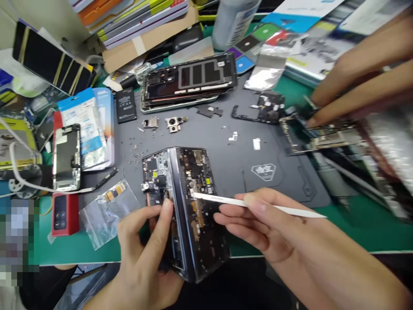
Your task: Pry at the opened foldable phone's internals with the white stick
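Note:
A folding phone, opened up with its circuit boards and flex cables bare, is held half folded above the table's front edge. My left hand grips its left half, thumb and fingers pressing near the camera area. In my right hand a thin white plastic spudger is pinched between thumb and fingers. The spudger's tip rests at or just over the board on the right half, near a gold flex cable. Whether the tip touches a connector, I cannot make out.
Camera modules and small loose screws lie on the grey mat. Behind them is a stack of phone panels. A battery and a red box are left. At right, another person's hand touches a phone frame.

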Demonstrator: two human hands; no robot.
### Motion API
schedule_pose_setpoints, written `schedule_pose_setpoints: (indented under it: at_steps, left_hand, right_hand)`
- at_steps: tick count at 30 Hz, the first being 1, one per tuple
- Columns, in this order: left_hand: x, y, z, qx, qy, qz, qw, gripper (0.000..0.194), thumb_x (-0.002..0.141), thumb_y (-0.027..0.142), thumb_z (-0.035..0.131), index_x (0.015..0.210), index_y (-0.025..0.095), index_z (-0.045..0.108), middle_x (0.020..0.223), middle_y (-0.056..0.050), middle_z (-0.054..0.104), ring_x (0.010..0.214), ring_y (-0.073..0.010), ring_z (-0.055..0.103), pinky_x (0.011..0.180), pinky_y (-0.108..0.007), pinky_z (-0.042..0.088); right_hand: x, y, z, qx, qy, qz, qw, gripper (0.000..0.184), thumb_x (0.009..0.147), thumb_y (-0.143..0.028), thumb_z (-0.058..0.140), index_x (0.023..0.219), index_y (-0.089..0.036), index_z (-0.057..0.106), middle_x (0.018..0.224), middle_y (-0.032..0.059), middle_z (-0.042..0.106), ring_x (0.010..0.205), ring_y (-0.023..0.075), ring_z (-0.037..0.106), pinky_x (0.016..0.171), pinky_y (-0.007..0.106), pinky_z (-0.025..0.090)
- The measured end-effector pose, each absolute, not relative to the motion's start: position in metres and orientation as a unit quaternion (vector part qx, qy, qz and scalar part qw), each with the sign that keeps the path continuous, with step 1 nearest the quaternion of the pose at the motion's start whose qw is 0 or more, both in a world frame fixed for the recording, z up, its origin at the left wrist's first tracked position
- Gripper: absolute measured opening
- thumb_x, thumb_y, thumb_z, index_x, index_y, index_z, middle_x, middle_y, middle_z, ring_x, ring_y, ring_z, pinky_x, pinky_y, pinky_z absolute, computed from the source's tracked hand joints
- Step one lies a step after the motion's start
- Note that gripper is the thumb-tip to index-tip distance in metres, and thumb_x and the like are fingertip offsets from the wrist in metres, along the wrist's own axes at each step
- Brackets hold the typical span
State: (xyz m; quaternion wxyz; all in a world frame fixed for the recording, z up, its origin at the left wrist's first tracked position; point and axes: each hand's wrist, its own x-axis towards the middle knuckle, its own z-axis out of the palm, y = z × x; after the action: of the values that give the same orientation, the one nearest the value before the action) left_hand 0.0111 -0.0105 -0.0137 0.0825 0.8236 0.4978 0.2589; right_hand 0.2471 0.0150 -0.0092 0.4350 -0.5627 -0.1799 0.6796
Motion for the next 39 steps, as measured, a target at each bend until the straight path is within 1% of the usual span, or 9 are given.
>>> schedule_pose_setpoints:
  at_steps: [3, 6, 9, 13, 19, 24, 29, 34, 39]
  left_hand:
    - [0.011, -0.01, -0.015, 0.822, 0.499, 0.261, 0.09, 0.087, 0.096, 0.016, 0.066, 0.178, 0.016, 0.036, 0.14, -0.016, 0.055, 0.133, -0.0265, 0.056, 0.113, -0.034, 0.048]
    - [0.01, -0.012, -0.015, 0.821, 0.499, 0.262, 0.091, 0.087, 0.095, 0.014, 0.065, 0.177, 0.016, 0.037, 0.141, -0.016, 0.055, 0.132, -0.0259, 0.056, 0.114, -0.034, 0.047]
    - [0.01, -0.014, -0.015, 0.821, 0.498, 0.262, 0.094, 0.089, 0.094, 0.013, 0.066, 0.177, 0.015, 0.036, 0.141, -0.016, 0.054, 0.132, -0.026, 0.055, 0.115, -0.035, 0.046]
    - [0.011, -0.013, -0.016, 0.819, 0.5, 0.262, 0.097, 0.089, 0.095, 0.014, 0.066, 0.178, 0.016, 0.035, 0.141, -0.016, 0.053, 0.132, -0.0259, 0.054, 0.115, -0.035, 0.046]
    - [0.012, -0.012, -0.015, 0.823, 0.497, 0.256, 0.098, 0.086, 0.097, 0.015, 0.064, 0.178, 0.013, 0.034, 0.141, -0.017, 0.052, 0.134, -0.0262, 0.054, 0.116, -0.034, 0.046]
    - [0.011, -0.012, -0.015, 0.824, 0.496, 0.259, 0.095, 0.085, 0.095, 0.015, 0.064, 0.176, 0.011, 0.038, 0.14, -0.018, 0.053, 0.135, -0.0271, 0.055, 0.115, -0.035, 0.047]
    - [0.012, -0.013, -0.016, 0.822, 0.498, 0.26, 0.092, 0.084, 0.095, 0.016, 0.064, 0.176, 0.012, 0.039, 0.14, -0.018, 0.054, 0.133, -0.0277, 0.056, 0.113, -0.037, 0.05]
    - [0.011, -0.013, -0.016, 0.822, 0.496, 0.261, 0.101, 0.085, 0.095, 0.015, 0.064, 0.176, 0.011, 0.038, 0.14, -0.017, 0.052, 0.136, -0.0264, 0.055, 0.118, -0.035, 0.045]
    - [0.011, -0.013, -0.015, 0.821, 0.497, 0.26, 0.1, 0.085, 0.095, 0.015, 0.064, 0.176, 0.012, 0.039, 0.141, -0.017, 0.052, 0.136, -0.0262, 0.054, 0.117, -0.035, 0.046]
  right_hand:
    - [0.245, 0.015, -0.014, -0.561, -0.159, 0.685, 0.436, 0.048, 0.085, -0.067, 0.096, 0.092, -0.022, 0.08, 0.098, 0.0093, 0.077, 0.102, 0.0294, 0.08, 0.092, 0.035, 0.072]
    - [0.246, 0.014, -0.018, -0.541, -0.132, 0.698, 0.45, 0.038, 0.083, -0.058, 0.101, 0.087, -0.025, 0.082, 0.096, 0.0064, 0.078, 0.093, 0.0231, 0.081, 0.084, 0.022, 0.07]
    - [0.25, 0.012, -0.021, -0.527, -0.103, 0.713, 0.451, 0.029, 0.083, -0.05, 0.102, 0.09, -0.029, 0.084, 0.099, 0.0031, 0.079, 0.093, 0.0191, 0.081, 0.086, 0.015, 0.066]
    - [0.258, 0.008, -0.025, -0.518, -0.084, 0.72, 0.454, 0.023, 0.088, -0.045, 0.098, 0.095, -0.03, 0.082, 0.105, 0.0, 0.078, 0.099, 0.0177, 0.08, 0.093, 0.016, 0.065]
    - [0.256, 0.01, -0.02, -0.525, -0.118, 0.709, 0.456, 0.028, 0.084, -0.048, 0.1, 0.094, -0.027, 0.084, 0.095, 0.0035, 0.075, 0.089, 0.0205, 0.081, 0.086, 0.016, 0.067]
    - [0.256, 0.007, -0.023, -0.518, -0.073, 0.718, 0.458, 0.025, 0.082, -0.039, 0.101, 0.099, -0.03, 0.085, 0.102, 0.0006, 0.078, 0.095, 0.0199, 0.081, 0.09, 0.014, 0.066]
    - [0.258, 0.004, -0.03, -0.543, -0.042, 0.705, 0.453, 0.027, 0.086, -0.039, 0.099, 0.108, -0.03, 0.085, 0.11, 0.0008, 0.079, 0.098, 0.0199, 0.08, 0.095, 0.017, 0.067]
    - [0.256, 0.011, -0.023, -0.538, -0.088, 0.7, 0.461, 0.027, 0.083, -0.042, 0.1, 0.097, -0.026, 0.084, 0.103, 0.0043, 0.077, 0.092, 0.0219, 0.08, 0.089, 0.018, 0.068]
    - [0.253, 0.017, -0.018, -0.549, -0.118, 0.691, 0.455, 0.029, 0.084, -0.046, 0.098, 0.098, -0.025, 0.085, 0.099, 0.0059, 0.075, 0.089, 0.021, 0.08, 0.085, 0.018, 0.069]
